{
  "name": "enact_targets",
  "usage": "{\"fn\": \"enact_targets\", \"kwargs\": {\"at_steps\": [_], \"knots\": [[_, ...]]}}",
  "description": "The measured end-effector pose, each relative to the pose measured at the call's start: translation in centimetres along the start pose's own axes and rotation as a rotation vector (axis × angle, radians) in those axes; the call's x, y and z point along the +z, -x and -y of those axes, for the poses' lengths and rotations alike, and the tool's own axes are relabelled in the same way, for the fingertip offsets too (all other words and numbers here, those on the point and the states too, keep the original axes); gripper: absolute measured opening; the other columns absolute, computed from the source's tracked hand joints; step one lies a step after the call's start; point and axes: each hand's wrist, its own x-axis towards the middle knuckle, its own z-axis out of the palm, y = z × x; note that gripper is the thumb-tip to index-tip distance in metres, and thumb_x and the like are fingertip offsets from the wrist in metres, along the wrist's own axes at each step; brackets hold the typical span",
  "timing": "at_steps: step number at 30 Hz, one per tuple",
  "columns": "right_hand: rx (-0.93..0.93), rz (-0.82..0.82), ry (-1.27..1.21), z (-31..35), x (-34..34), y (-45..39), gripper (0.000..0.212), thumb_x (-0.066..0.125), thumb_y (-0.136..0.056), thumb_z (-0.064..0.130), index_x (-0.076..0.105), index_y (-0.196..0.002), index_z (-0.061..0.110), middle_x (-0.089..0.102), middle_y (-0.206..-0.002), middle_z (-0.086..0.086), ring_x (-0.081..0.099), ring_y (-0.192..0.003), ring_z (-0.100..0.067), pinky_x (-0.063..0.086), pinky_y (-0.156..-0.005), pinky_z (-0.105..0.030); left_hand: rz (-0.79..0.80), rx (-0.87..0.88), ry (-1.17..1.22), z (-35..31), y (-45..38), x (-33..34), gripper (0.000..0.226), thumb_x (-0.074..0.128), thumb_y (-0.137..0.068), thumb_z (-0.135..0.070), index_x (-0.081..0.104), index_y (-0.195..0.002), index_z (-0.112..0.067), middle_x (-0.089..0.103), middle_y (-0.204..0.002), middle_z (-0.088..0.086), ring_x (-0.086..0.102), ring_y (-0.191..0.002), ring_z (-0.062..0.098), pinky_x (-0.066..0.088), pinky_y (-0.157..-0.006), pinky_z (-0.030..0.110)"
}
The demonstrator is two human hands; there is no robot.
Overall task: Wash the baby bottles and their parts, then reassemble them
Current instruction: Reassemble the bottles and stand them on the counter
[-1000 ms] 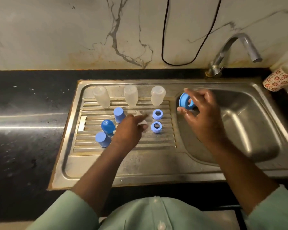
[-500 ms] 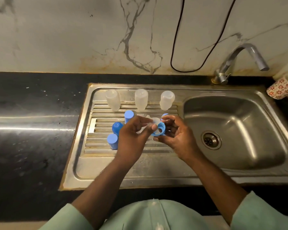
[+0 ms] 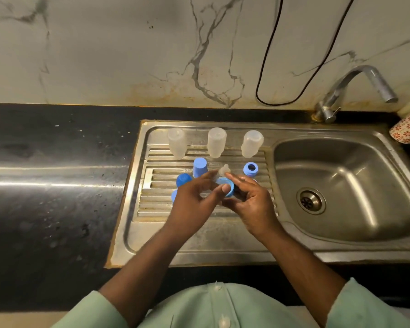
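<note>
Hands meeting above the ribbed draining board (image 3: 199,218) of a steel sink: left hand (image 3: 194,200) pinching a clear silicone teat (image 3: 223,171), right hand (image 3: 251,202) curled round a blue screw ring (image 3: 226,185), teat and ring touching between the fingertips. Behind them, along the board's far edge, three clear bottles (image 3: 216,142) standing in a row, well apart from one another. Just beyond the left hand, an upright blue cap (image 3: 200,166) and a second blue cap (image 3: 184,179) beside it, with a third blue piece half hidden under the wrist. Near the basin side, a second blue ring (image 3: 251,168) lying flat on the ribs. At right, sink basin (image 3: 341,162), tap (image 3: 355,91) and a flower-patterned cup (image 3: 407,129) on the black bench (image 3: 57,185). Above, black cable (image 3: 265,67) looping down the marble wall.
</note>
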Motion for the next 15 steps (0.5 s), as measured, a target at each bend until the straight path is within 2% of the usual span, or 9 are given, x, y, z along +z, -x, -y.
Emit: {"fn": "enact_targets", "kwargs": {"at_steps": [1, 2, 4, 5, 6, 7, 9, 12, 15], "knots": [[0.003, -0.007, -0.011, 0.0, 0.2, 0.1, 0.062, 0.079, -0.067, 0.021, 0.06, -0.126, 0.019, 0.065, -0.122, 0.0, 0.063, -0.112, -0.011, 0.051, -0.099, -0.039, 0.053, -0.008, 0.045, -0.1, -0.1, -0.5, 0.012, 0.07, -0.091, -0.031, 0.077, -0.1, -0.028, 0.066, -0.131, -0.01, 0.059, -0.122, -0.001, 0.052, -0.1, 0.027], [0.007, -0.022, -0.027, 0.1, 0.2, 0.2, 0.062, 0.08, -0.065, 0.023, 0.062, -0.124, 0.019, 0.066, -0.12, 0.001, 0.064, -0.11, -0.011, 0.051, -0.098, -0.039, 0.035, 0.004, 0.1, -0.1, 0.0, -0.8, 0.013, 0.068, -0.093, -0.029, 0.075, -0.103, -0.031, 0.065, -0.133, -0.011, 0.059, -0.123, 0.001, 0.054, -0.098, 0.028], [0.0, -0.048, -0.054, 0.2, 0.6, 0.4, 0.061, 0.082, -0.062, 0.024, 0.064, -0.12, 0.021, 0.068, -0.118, 0.005, 0.065, -0.108, -0.01, 0.052, -0.096, -0.033, -0.13, -0.069, 0.245, 0.2, 0.3, -1.4, 0.02, 0.062, -0.097, -0.026, 0.072, -0.114, -0.032, 0.071, -0.12, -0.015, 0.067, -0.109, 0.004, 0.058, -0.082, 0.023], [-0.017, -0.051, -0.053, 0.3, 0.7, 0.4, 0.06, 0.083, -0.062, 0.024, 0.065, -0.118, 0.024, 0.068, -0.117, 0.007, 0.065, -0.108, -0.009, 0.052, -0.095, -0.027, -0.174, -0.216, 0.34, 0.4, 0.4, -1.7, 0.021, 0.059, -0.099, -0.027, 0.071, -0.117, -0.029, 0.073, -0.114, -0.011, 0.07, -0.1, 0.009, 0.058, -0.073, 0.023], [-0.035, -0.054, -0.039, 0.4, 1.0, 0.5, 0.058, 0.084, -0.062, 0.025, 0.065, -0.116, 0.028, 0.069, -0.116, 0.009, 0.065, -0.108, -0.009, 0.051, -0.093, -0.021, -0.111, -0.407, 0.454, 0.4, 0.5, -2.0, 0.022, 0.056, -0.102, -0.029, 0.069, -0.119, -0.024, 0.073, -0.113, -0.003, 0.07, -0.093, 0.016, 0.057, -0.068, 0.026], [-0.046, -0.063, -0.017, 0.5, 1.3, 0.5, 0.055, 0.084, -0.063, 0.025, 0.065, -0.114, 0.031, 0.069, -0.115, 0.009, 0.064, -0.107, -0.008, 0.048, -0.09, -0.015, 0.03, -0.579, 0.568, 0.4, 0.5, -2.1, 0.025, 0.052, -0.104, -0.03, 0.067, -0.12, -0.018, 0.071, -0.112, 0.004, 0.069, -0.086, 0.02, 0.056, -0.066, 0.03], [-0.044, -0.075, 0.033, 0.8, 1.7, 0.5, 0.053, 0.085, -0.065, 0.022, 0.065, -0.112, 0.036, 0.068, -0.117, 0.006, 0.061, -0.105, -0.004, 0.042, -0.083, -0.008, 0.266, -0.76, 0.768, 0.2, 1.1, -2.1, 0.03, 0.051, -0.102, -0.027, 0.064, -0.123, -0.01, 0.068, -0.105, 0.011, 0.068, -0.078, 0.022, 0.054, -0.066, 0.033], [-0.058, 0.006, 0.091, 1.5, 1.7, 0.4, 0.064, 0.084, -0.069, 0.014, 0.057, -0.118, 0.044, 0.064, -0.113, 0.009, 0.057, -0.094, 0.0, 0.04, -0.075, -0.008, 0.233, -0.758, 0.986, 0.4, 1.3, -1.7, 0.032, 0.064, -0.083, -0.021, 0.068, -0.112, -0.007, 0.068, -0.089, 0.01, 0.068, -0.071, 0.017, 0.058, -0.064, 0.029], [-0.111, 0.094, 0.194, 2.0, 1.4, 0.3, 0.067, 0.082, -0.073, 0.011, 0.053, -0.126, 0.041, 0.057, -0.111, 0.01, 0.054, -0.098, 0.003, 0.042, -0.078, -0.009, 0.211, -0.753, 1.047, 0.5, 1.1, -1.9, 0.026, 0.059, -0.094, -0.021, 0.071, -0.11, -0.004, 0.07, -0.088, 0.01, 0.067, -0.074, 0.017, 0.061, -0.07, 0.031]]}}
